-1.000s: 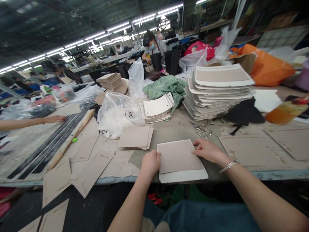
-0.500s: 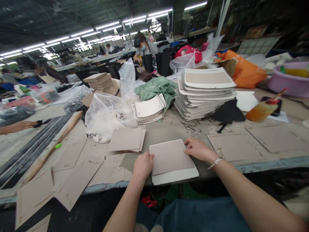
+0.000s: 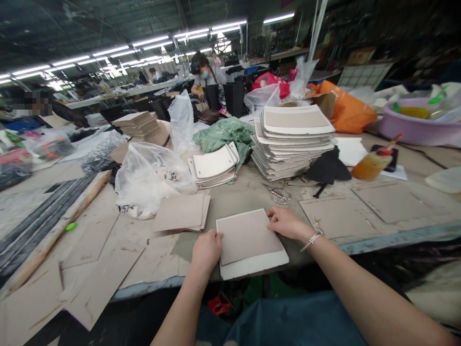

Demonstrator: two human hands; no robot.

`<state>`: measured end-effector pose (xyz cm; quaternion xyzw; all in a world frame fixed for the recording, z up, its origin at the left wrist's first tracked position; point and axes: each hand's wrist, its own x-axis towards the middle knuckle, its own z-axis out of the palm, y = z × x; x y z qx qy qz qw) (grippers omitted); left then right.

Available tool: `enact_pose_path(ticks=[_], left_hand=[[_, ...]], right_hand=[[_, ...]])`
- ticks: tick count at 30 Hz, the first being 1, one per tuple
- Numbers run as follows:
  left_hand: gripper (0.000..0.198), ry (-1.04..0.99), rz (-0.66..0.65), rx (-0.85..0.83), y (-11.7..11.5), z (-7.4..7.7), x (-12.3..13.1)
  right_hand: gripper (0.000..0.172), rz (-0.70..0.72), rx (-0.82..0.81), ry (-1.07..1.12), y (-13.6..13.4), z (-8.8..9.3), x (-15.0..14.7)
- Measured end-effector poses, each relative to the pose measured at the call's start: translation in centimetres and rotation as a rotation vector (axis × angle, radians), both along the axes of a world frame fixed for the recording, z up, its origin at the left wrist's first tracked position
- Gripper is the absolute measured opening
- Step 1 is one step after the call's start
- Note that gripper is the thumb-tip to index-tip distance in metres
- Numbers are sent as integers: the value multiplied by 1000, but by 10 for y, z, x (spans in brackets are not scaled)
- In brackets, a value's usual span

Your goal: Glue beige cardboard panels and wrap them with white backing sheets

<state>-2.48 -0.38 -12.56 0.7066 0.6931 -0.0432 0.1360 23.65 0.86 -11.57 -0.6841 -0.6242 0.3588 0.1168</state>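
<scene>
A beige cardboard sheet (image 3: 250,235) lies over a slightly larger white board (image 3: 257,266), whose white strip shows along the near side. Closed at the left edge is my left hand (image 3: 208,250), its thumb on the beige sheet. My right hand (image 3: 286,223), with a bracelet at the wrist, pinches the upper right edge. Left of the two boards sits a small pile of beige sheets (image 3: 180,211). Just behind my right hand lie metal scissors (image 3: 278,194). The fingertips under the boards are hidden.
Behind stand a tall stack of boards (image 3: 291,144) and a smaller white stack (image 3: 212,166). A plastic bag (image 3: 151,178) lies left. Loose sheets (image 3: 333,216) lie right, near a bottle of amber liquid (image 3: 372,163) and a purple basin (image 3: 414,125). A person (image 3: 207,77) sits farther back.
The whole view has shifted left, and a co-worker's hand at the far left has gone out of sight. My hands keep the same hold on the two boards.
</scene>
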Motion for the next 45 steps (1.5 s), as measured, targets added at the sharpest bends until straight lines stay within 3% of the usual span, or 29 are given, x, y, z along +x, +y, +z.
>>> enact_pose_path(ticks=[7,22,41,45], left_hand=[[33,-3,20,-15,-2,4,2],[34,7,-26,1,-1,2,-2],[39,114,-21,33,-6,13,3],[41,132,-10,51,-8,16,4]], right_hand=[[28,19,21,-21,1,-8,3],[30,24,33,-89,3,-8,5],[38,160,154,-495,-10,14,-8],[24,246,292,-546,-22,19,-21]])
